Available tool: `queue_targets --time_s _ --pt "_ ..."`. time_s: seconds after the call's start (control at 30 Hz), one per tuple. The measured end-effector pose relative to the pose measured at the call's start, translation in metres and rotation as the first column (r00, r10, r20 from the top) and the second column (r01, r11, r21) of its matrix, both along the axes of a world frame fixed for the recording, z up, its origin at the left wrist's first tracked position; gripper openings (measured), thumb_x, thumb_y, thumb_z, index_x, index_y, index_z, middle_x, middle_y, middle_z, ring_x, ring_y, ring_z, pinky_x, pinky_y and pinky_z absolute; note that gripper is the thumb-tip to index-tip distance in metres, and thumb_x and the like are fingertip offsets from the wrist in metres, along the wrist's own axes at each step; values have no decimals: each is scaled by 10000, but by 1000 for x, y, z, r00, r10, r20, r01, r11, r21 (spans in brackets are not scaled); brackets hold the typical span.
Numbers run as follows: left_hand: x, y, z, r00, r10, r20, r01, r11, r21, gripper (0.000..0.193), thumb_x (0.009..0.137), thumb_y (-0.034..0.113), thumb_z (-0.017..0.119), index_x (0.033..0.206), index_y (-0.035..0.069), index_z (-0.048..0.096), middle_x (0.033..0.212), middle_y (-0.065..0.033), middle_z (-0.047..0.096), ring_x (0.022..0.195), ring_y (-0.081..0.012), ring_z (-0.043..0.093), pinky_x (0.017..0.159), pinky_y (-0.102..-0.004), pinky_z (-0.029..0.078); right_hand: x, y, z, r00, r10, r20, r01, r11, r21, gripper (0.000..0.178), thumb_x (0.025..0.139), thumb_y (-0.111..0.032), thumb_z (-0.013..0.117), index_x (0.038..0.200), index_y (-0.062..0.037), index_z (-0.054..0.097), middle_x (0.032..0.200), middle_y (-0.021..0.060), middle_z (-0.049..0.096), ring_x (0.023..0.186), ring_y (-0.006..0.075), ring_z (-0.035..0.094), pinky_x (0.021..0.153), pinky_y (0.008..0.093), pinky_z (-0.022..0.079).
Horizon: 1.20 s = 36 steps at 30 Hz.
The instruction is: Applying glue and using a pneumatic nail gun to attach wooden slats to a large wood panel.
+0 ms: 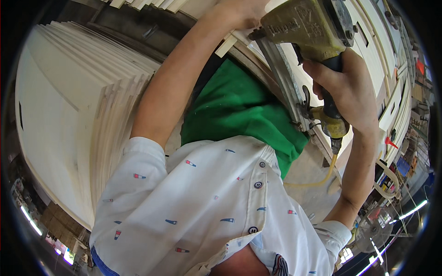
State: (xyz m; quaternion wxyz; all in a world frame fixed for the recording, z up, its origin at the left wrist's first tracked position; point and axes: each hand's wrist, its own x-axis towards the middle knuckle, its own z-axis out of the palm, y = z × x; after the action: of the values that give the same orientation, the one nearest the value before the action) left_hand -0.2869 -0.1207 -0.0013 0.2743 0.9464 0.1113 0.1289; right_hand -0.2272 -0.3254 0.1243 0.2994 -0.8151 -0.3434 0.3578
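My right hand (346, 87) is wrapped round the black grip of a worn yellow-green air nail gun (306, 25). A long grey metal magazine (285, 80) runs from its nose back below the grip, and a yellow air hose (330, 170) hangs from the handle's end. At the top edge my left hand (244, 13) is close beside the gun's nose; most of its fingers are cut off or hidden. Under the gun lie pale wooden boards (368, 64), and a small wood strip (226, 46) sticks out near my left wrist.
On the left stands a tall stack of pale wooden panels (55, 110). More wood strips (152, 3) lie at the top. A green apron (235, 103) hangs between me and the work. Toward the right edge are a red-tipped bottle (390, 142) and a cluttered workshop.
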Motion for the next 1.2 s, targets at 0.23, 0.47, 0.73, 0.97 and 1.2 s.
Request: queue_targets --time_s 0.23,0.47,0.73,0.97,1.2 --pt "9 4 0 995 4 -95 5 995 100 697 848 215 611 1476 128 321 1543 -191 244 1420 -373 228 1152 -471 224 -3 5 6 999 40 28 -40 999 -11 266 832 -148 680 985 55 604 690 28 579 575 75 535 528 240 432" --pt "20 9 -44 942 -42 332 -16 985 170 520 814 249 640 1298 78 552 1388 -177 469 1308 -359 397 1074 -453 335 -6 0 -19 868 174 465 -246 964 97 295 795 -122 654 1023 53 588 789 166 669 709 262 640 677 379 487" --pt "5 13 -21 997 52 54 -58 991 124 522 875 262 624 1357 96 511 1434 -185 419 1368 -357 318 1129 -427 283 12 -66 13 959 -272 76 274 962 -14 210 796 -123 684 901 39 601 662 29 599 568 84 547 516 261 425" --pt "105 37 -23 965 -66 254 79 996 -40 278 893 217 606 1113 67 685 1241 -108 588 1206 -275 502 1023 -384 402 36 -113 13 841 -530 108 532 847 5 181 794 -95 666 873 47 588 619 32 571 517 85 527 482 253 413" --pt "164 40 -41 947 -164 276 139 984 108 182 867 150 619 991 51 708 1068 -84 620 1073 -268 553 929 -372 453 41 -144 11 772 -634 43 636 771 -38 155 783 -89 662 830 45 600 599 38 571 505 88 528 477 254 412"
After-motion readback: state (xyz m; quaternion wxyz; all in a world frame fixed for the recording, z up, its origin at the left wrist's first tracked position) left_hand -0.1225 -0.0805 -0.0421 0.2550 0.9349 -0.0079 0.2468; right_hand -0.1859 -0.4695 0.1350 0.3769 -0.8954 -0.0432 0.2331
